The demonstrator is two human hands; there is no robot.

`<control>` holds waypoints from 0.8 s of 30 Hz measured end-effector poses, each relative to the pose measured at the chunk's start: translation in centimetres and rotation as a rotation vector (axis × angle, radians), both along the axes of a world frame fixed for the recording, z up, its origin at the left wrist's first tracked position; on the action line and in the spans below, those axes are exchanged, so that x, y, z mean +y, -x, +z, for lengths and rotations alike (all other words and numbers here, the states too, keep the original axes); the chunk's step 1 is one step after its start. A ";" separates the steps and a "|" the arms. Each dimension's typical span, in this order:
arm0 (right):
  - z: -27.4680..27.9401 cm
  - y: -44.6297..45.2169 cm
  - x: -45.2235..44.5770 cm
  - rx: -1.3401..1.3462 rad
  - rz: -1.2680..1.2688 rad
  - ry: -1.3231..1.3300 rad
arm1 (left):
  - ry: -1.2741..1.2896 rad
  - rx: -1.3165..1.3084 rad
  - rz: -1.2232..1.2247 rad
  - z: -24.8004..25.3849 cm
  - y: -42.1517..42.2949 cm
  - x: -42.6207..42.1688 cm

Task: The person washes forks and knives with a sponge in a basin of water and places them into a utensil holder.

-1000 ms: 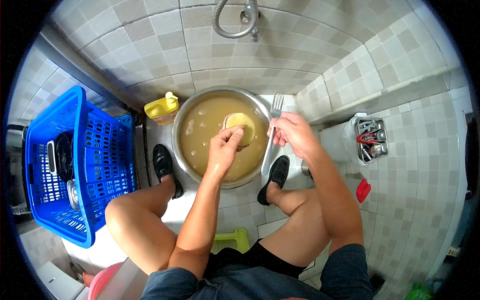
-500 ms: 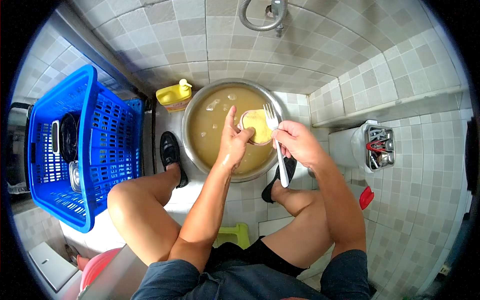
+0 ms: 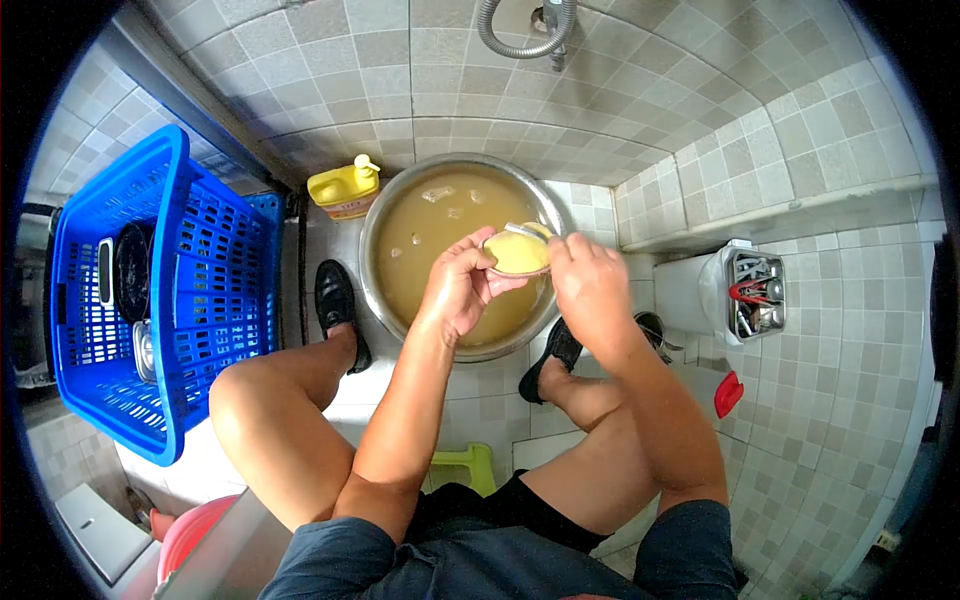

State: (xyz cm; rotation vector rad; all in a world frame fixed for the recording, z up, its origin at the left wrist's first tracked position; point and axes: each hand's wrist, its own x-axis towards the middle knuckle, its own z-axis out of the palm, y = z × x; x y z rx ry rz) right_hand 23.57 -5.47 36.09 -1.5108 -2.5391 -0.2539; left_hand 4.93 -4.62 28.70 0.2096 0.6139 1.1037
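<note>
My left hand (image 3: 458, 285) is closed on a round yellow sponge (image 3: 514, 256) with a pinkish rim, held above a wide metal basin (image 3: 376, 287) of cloudy, tan water. Across the top of the sponge lies a short visible piece of a fork (image 3: 524, 231). My right hand (image 3: 592, 282), slightly blurred, grips the fork at the sponge's right edge, and its fingers hide most of it. Small patches of foam float on the water.
A yellow pump bottle (image 3: 345, 188) stands left of the basin. Further left is a blue basket (image 3: 178, 300) with dishes inside. At right, a white container (image 3: 695, 295) bears a metal tray of cutlery (image 3: 757, 292). A green stool (image 3: 482, 468) is below me.
My right hand has turned the fork, which was upright with tines showing, so it now lies against the sponge. My left hand has tilted the sponge and wrapped its fingers beneath it.
</note>
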 end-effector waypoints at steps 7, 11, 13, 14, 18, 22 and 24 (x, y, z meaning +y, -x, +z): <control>0.2 0.8 -1.0 -0.150 0.121 -0.069 | 0.178 -0.218 -0.025 -2.0 1.9 0.4; 0.2 0.1 -0.6 -0.113 0.164 -0.053 | 0.225 -0.237 0.141 -3.9 3.3 0.9; 0.0 -0.3 -0.6 -0.032 0.142 -0.008 | 0.183 -0.274 0.239 -4.3 4.7 1.6; -0.2 -0.5 -0.6 0.049 0.118 0.039 | 0.166 -0.276 0.269 -4.6 5.5 2.0; -1.9 -1.7 -0.6 0.482 -0.085 0.379 | 0.162 -0.162 0.374 -4.6 7.0 2.5; -2.9 -2.7 0.4 1.007 -0.278 0.805 | 0.169 0.042 0.341 -4.0 5.4 1.6; -2.9 -2.6 0.6 1.124 -0.264 0.828 | 0.107 0.141 0.242 -3.0 4.0 1.0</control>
